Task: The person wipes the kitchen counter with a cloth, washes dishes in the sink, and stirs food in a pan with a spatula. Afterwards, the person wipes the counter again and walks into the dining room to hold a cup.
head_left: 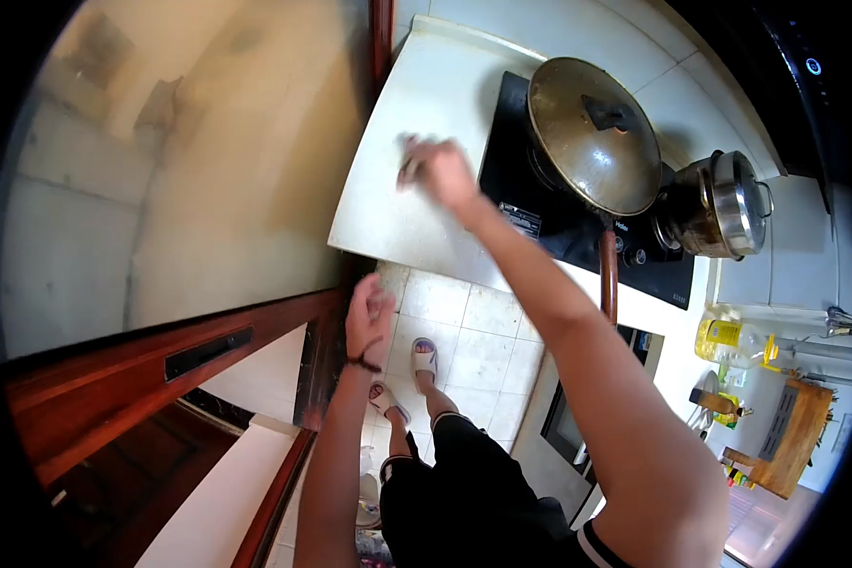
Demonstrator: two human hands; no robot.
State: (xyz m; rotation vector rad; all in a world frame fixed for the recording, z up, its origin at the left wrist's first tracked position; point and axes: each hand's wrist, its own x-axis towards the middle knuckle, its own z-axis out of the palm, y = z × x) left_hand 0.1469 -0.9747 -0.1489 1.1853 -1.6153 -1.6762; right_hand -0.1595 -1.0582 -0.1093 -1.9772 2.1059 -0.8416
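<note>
My right hand is over the white countertop, left of the stove, and blurred by motion. Its fingers are bent together around something small and dark that I cannot make out. Whether it touches the surface is unclear. Below the counter's front corner hangs my left hand, with a dark band on the wrist. Its fingers are loosely bent and somewhat apart, and nothing shows in them. To the right of my right hand, a wok with a domed lid sits on the black cooktop.
A steel pot stands on the cooktop's far side. The wok's brown handle sticks out past the counter's front. Farther right are an oil bottle and a wooden knife block. A red-framed glass door borders the left.
</note>
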